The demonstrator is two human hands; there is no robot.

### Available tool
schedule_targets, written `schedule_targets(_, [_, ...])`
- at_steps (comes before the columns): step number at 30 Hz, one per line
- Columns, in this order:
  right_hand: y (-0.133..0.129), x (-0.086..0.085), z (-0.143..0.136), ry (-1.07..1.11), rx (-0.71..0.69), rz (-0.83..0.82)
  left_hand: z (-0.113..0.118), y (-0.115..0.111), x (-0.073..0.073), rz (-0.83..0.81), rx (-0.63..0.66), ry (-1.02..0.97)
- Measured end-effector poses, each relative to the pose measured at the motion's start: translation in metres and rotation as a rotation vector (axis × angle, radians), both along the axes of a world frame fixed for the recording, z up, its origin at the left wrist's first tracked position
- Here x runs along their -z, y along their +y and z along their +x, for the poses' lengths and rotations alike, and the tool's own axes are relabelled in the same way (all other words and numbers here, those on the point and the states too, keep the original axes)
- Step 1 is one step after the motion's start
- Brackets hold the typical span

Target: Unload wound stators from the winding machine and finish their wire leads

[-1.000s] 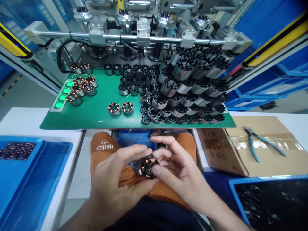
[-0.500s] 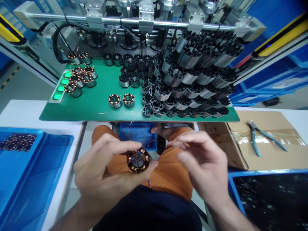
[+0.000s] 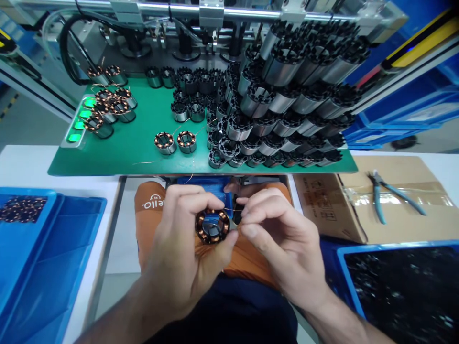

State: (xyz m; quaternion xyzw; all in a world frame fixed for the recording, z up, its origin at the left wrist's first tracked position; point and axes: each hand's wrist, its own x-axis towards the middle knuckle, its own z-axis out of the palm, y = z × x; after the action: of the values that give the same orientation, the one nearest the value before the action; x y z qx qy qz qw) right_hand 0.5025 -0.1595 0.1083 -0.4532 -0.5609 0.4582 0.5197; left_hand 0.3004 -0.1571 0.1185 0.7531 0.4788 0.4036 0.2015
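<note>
My left hand [image 3: 190, 239] grips a copper-wound motor stator [image 3: 199, 232] between thumb and fingers, its round opening turned up toward me. Thin copper wire [image 3: 233, 209] runs from the stator's upper right to my right hand [image 3: 283, 239]. The right thumb and fingertips are pinched together on that wire, just beside the stator. Ahead of my hands, two wound stators [image 3: 187, 142] stand on the green work surface [image 3: 143, 124] with loose wire ends. More wound stators [image 3: 122, 110] are grouped at its left.
Unwound stator cores [image 3: 258, 100] are stacked high on the right of the green surface, below the winding machine's bar [image 3: 247, 14]. Pliers [image 3: 378, 196] lie on a cardboard box [image 3: 405, 181]. Blue bins [image 3: 77, 239] sit at left, and another bin [image 3: 358, 306] with black parts at right.
My right hand has moved left to the stator and closed on its wire. The left hand has shifted slightly right with the stator. The view has tilted and moved a little.
</note>
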Motion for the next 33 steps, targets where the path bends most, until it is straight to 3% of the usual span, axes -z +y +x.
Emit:
schedule_targets(5, [-0.003, 0.007, -0.016, 0.262, 0.03, -0.212, 0.007, 0.001, 0.003, 0.071, 0.007, 0.056])
schedule_targets(10, [-0.011, 0.015, -0.038, 0.592, 0.006, -0.476, 0.007, 0.007, 0.01, 0.092, -0.119, 0.096])
schedule_targets(16, [-0.011, 0.017, -0.048, 0.548, 0.057, -0.528, 0.009, 0.012, 0.009, -0.129, -0.173, 0.105])
schedule_targets(22, [-0.006, 0.014, -0.042, 0.513, 0.032, -0.469, 0.009, 0.008, 0.011, -0.118, -0.145, 0.144])
schedule_targets(26, [-0.003, 0.009, -0.036, 0.49, -0.002, -0.45, 0.006, 0.008, 0.004, -0.128, -0.143, 0.116])
schedule_targets(33, [0.006, -0.003, -0.025, 0.458, -0.127, -0.465, -0.004, 0.015, -0.004, -0.16, -0.014, 0.159])
